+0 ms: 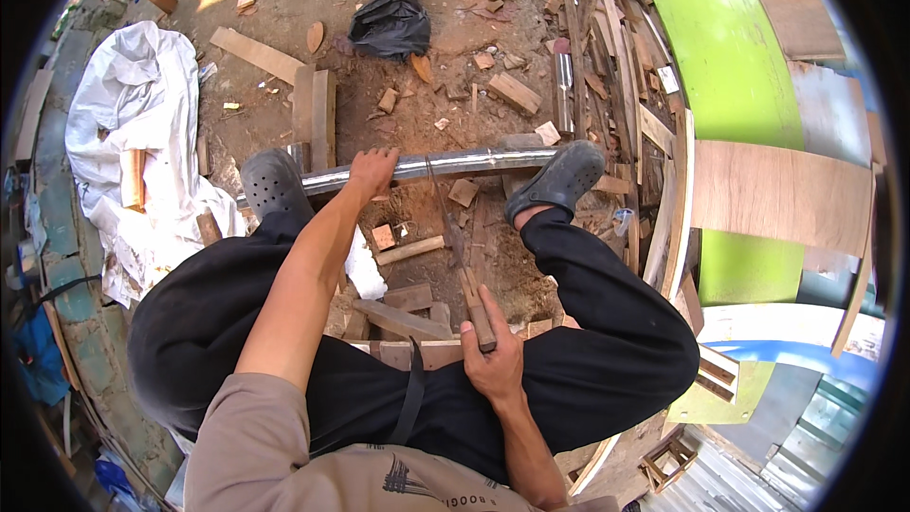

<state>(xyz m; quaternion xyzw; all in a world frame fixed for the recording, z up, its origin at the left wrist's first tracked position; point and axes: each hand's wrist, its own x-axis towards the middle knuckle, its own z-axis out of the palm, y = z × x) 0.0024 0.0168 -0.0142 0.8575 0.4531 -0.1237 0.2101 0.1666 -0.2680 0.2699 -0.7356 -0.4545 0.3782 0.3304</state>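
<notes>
A long bar with a shiny silver face (464, 163) lies crosswise in front of me. Both my feet, in dark clogs (559, 178), rest at it, one toward each end. My left hand (373, 173) is closed over the bar left of its middle. In my right hand (495, 356), between my thighs, is the wooden handle of a handsaw (453, 237). Its narrow dark blade points away from me, and the tip reaches the bar just right of my left hand. Whether its teeth bite into the bar is too small to tell.
Wood offcuts (403, 318) lie between my legs. Planks (313, 114) and a black plastic bag (390, 24) are beyond the bar. A white sack (137, 104) is at left. Stacked timber (621, 66) and a green sheet (725, 47) line the right.
</notes>
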